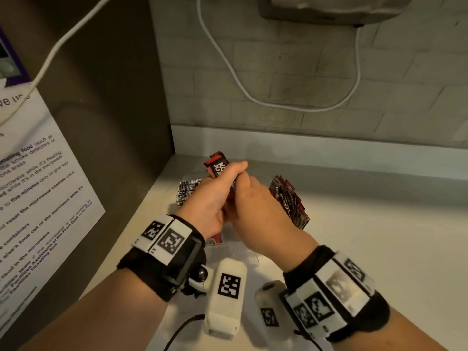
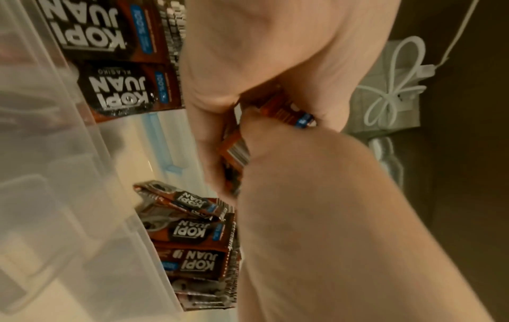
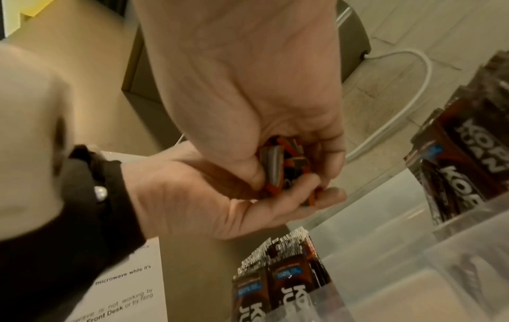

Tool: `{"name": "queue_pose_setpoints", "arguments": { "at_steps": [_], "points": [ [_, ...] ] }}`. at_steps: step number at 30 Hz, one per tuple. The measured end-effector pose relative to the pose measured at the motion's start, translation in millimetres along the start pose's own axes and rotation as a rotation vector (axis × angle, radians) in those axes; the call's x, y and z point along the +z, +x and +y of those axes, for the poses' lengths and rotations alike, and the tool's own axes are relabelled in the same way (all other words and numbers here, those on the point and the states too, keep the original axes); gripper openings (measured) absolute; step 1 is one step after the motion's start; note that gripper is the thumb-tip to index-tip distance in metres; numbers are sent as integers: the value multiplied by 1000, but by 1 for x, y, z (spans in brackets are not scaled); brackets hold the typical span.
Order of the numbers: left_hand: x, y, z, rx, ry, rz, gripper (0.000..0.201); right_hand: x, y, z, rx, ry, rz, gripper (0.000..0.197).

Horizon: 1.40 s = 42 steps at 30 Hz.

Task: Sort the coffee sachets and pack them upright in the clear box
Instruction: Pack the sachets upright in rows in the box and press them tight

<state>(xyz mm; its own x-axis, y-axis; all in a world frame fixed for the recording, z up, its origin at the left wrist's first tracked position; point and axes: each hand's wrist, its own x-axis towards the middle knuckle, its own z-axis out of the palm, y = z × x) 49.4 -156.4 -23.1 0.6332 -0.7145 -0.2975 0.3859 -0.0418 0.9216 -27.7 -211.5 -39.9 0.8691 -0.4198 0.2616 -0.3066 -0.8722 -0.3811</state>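
Both hands meet above the clear box [image 1: 234, 250], which stands on the counter and is mostly hidden under them. My left hand [image 1: 228, 173] grips a bundle of red-brown coffee sachets [image 1: 217, 165], whose top sticks out past its fingers. My right hand [image 1: 244, 190] curls round the same bundle [image 3: 278, 165] from the other side. Inside the box, a row of sachets [image 1: 187, 190] stands upright at the left end and another row [image 1: 288, 201] leans at the right end. In the left wrist view the held sachets [image 2: 292, 114] show between the two hands, with the box wall [image 2: 68, 174] beside them.
A microwave with a printed notice [image 1: 38, 193] stands close on the left. The tiled wall carries a looping white cable [image 1: 253, 92]. The pale counter [image 1: 367, 249] stretches to the right of the box.
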Motion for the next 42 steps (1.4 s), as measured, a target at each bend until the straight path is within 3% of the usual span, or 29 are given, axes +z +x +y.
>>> {"name": "queue_pose_setpoints", "arguments": {
  "at_steps": [3, 6, 8, 11, 14, 18, 22, 25, 26, 29, 31, 33, 35, 36, 42],
  "points": [
    [-4, -5, 1, -1, 91, -19, 27, 3, 4, -4, 30, 90, -5, 58],
    [-12, -7, 2, 49, 152, -6, 33, -3, 7, 0, 123, 464, -27, 26],
    [-14, -8, 3, 69, 140, -8, 34, -6, 8, 3, 151, 573, -19, 14],
    [-12, -9, 5, 60, 92, -36, 18, -7, 8, 0, 79, 478, -26, 17],
    [-11, -9, 6, 40, 144, -22, 20, -5, 7, -3, 54, 450, -28, 23],
    [-16, -5, 7, 92, 301, -3, 27, -8, 7, 4, 176, 674, -48, 22],
    [-23, -5, 1, 47, 36, -110, 41, -15, 3, -1, 297, 1223, -288, 26],
    [-24, -3, -9, -11, -226, -150, 16, -19, 3, -8, 331, 1319, -424, 18],
    [-23, -2, -10, -22, -305, -126, 7, -21, 4, -9, 322, 1267, -463, 15],
    [-26, 1, -8, -13, -467, -31, 21, -29, 13, 0, 264, 904, -479, 19],
    [-33, 5, -4, 36, -539, 35, 22, -37, 24, 14, 265, 650, -264, 19],
    [-40, 5, 2, 34, -604, 80, 18, -43, 36, 32, 241, 159, -71, 23],
    [-45, 7, 6, -1, -620, 111, 15, -40, 42, 44, 194, -338, -128, 32],
    [-47, 7, 7, -26, -609, 108, 16, -35, 44, 45, 173, -472, -203, 34],
    [-46, 7, 4, -160, -511, 19, 21, -7, 39, 38, 82, -684, -474, 35]
  ]
}}
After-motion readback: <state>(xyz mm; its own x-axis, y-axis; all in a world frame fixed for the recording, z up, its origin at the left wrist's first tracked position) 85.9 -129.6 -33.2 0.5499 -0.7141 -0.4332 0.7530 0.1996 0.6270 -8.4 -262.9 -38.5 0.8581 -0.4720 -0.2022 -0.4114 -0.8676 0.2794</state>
